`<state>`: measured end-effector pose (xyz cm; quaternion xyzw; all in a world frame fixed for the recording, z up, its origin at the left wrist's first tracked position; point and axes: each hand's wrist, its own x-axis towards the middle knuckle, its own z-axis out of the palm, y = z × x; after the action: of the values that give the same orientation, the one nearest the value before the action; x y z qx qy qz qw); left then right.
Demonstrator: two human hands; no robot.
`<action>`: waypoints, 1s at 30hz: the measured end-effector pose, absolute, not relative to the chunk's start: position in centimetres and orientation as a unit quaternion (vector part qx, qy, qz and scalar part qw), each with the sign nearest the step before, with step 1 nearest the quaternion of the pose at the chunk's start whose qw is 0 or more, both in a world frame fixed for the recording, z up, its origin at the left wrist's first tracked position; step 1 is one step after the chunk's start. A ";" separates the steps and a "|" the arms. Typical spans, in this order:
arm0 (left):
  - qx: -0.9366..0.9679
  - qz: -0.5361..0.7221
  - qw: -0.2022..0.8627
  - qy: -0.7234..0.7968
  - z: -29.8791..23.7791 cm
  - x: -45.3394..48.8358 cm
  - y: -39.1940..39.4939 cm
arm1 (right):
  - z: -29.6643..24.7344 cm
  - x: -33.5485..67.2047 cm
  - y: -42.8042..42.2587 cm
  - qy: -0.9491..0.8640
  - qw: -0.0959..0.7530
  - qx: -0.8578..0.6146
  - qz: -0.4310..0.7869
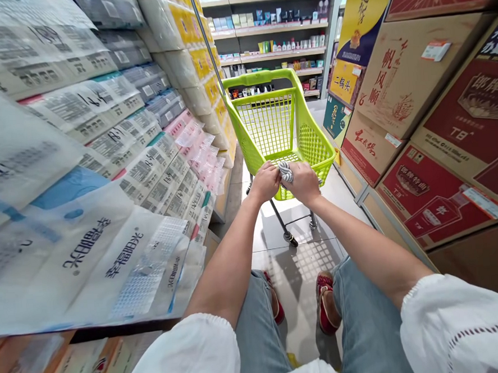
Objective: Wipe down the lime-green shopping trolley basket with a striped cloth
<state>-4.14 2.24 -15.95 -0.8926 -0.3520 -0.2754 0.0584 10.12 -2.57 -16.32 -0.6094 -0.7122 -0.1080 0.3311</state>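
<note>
Cart (259,78) in lime green, left hand (265,181) gripping its handle, right hand (303,182) likewise

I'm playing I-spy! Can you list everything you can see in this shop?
shopping cart: one, lime green, aisle ahead
striped cloth: one, grey and white, between the hands
tissue packs: many, white, blue and pink, left shelves
cardboard boxes: many, brown and red, stacked right
far shelves: several, white, behind the cart, holding small bottles
shoes: two, red, on the pale floor
left hand: one, fingers shut on the cart handle
right hand: one, fingers shut on the handle, beside the cloth
</note>
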 end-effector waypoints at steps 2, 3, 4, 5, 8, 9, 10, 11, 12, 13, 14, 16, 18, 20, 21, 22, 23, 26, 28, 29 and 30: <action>-0.897 -0.273 0.053 -0.345 -15.6 -4.6 2.1 | -16.3 11.4 -2.4 -0.721 0.315 -0.606 -0.114; -0.898 -0.271 0.052 -0.342 -15.5 -4.8 2.0 | -16.3 12.5 -2.2 -0.716 0.312 -0.613 -0.117; -0.899 -0.270 0.051 -0.341 -15.4 -5.0 2.0 | -16.3 13.6 -2.0 -0.705 0.312 -0.626 -0.119; -0.899 -0.270 0.050 -0.341 -15.3 -5.1 1.9 | -16.4 14.8 -1.8 -0.689 0.316 -0.641 -0.122; -0.896 -0.269 0.052 -0.350 -15.4 -4.9 1.9 | -16.6 17.3 -1.4 -0.637 0.339 -0.680 -0.133; -0.894 -0.269 0.054 -0.353 -15.5 -4.8 1.9 | -16.7 17.5 -1.4 -0.624 0.347 -0.687 -0.135; -0.893 -0.268 0.056 -0.357 -15.6 -4.6 1.9 | -16.8 17.3 -1.4 -0.618 0.353 -0.689 -0.135; -0.891 -0.269 0.057 -0.362 -15.7 -4.4 1.9 | -16.8 16.7 -1.5 -0.618 0.357 -0.687 -0.133; -0.888 -0.272 0.057 -0.366 -15.8 -4.3 1.9 | -16.8 15.8 -1.7 -0.626 0.359 -0.680 -0.129; -0.886 -0.275 0.056 -0.370 -15.9 -4.2 1.9 | -16.8 14.6 -1.9 -0.639 0.359 -0.669 -0.124; -0.883 -0.277 0.055 -0.374 -16.0 -4.1 1.9 | -16.8 13.3 -2.1 -0.656 0.356 -0.655 -0.118; -0.881 -0.280 0.056 -0.377 -16.0 -4.2 1.9 | -16.6 11.1 -2.5 -0.687 0.350 -0.626 -0.113; -0.884 -0.276 0.060 -0.372 -15.9 -4.6 1.9 | -16.3 10.3 -2.7 -0.715 0.337 -0.603 -0.111; -0.891 -0.269 0.060 -0.361 -15.7 -5.2 1.9 | -16.0 11.1 -2.5 -0.725 0.322 -0.598 -0.111; -0.894 -0.265 0.059 -0.356 -15.5 -5.4 1.9 | -16.0 11.9 -2.3 -0.721 0.316 -0.607 -0.112; -0.898 -0.261 0.056 -0.351 -15.4 -5.7 2.0 | -15.9 12.9 -2.0 -0.710 0.313 -0.621 -0.111; -0.900 -0.258 0.053 -0.347 -15.3 -5.9 2.0 | -15.9 13.9 -1.7 -0.695 0.312 -0.638 -0.109; -0.902 -0.254 0.049 -0.345 -15.1 -6.3 2.2 | -15.9 15.7 -1.1 -0.669 0.314 -0.666 -0.098; -0.901 -0.252 0.049 -0.351 -15.1 -6.6 2.3 | -15.8 15.6 -1.1 -0.669 0.317 -0.666 -0.095; -0.898 -0.252 0.051 -0.356 -15.1 -6.8 2.3 | -15.7 15.2 -1.2 -0.669 0.317 -0.665 -0.095; -0.896 -0.252 0.052 -0.362 -15.1 -7.0 2.2 | -15.6 14.7 -1.3 -0.669 0.317 -0.666 -0.095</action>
<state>-7.04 2.25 -15.06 -0.8960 -0.3617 -0.2521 0.0523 14.69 -1.34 -15.62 -0.6658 -0.6688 -0.0953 0.3167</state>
